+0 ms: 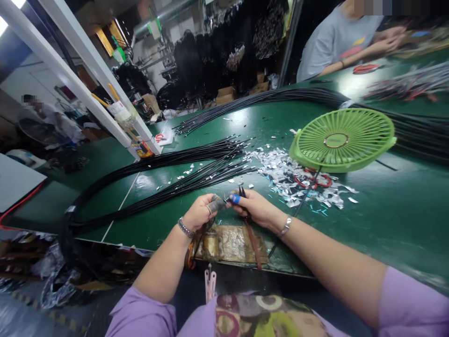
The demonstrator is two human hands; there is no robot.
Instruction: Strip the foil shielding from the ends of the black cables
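My left hand, with grey finger covers, is closed in a pinch on the end of a thin black cable. Small coloured wires seem to show at the cable's tip. Facing it, my right hand has blue tape round the thumb and is closed at the same tip. A tool with dark pointed tips sticks up from the right fingers; its handles are mostly hidden. Below both hands lies a tape-covered board at the table edge, with a reddish-brown strip across it.
Black cable bundles curve across the green table. Foil scraps and blue bits lie ahead, with red-handled scissors among them. A green fan stands to the right. Another person works across the table.
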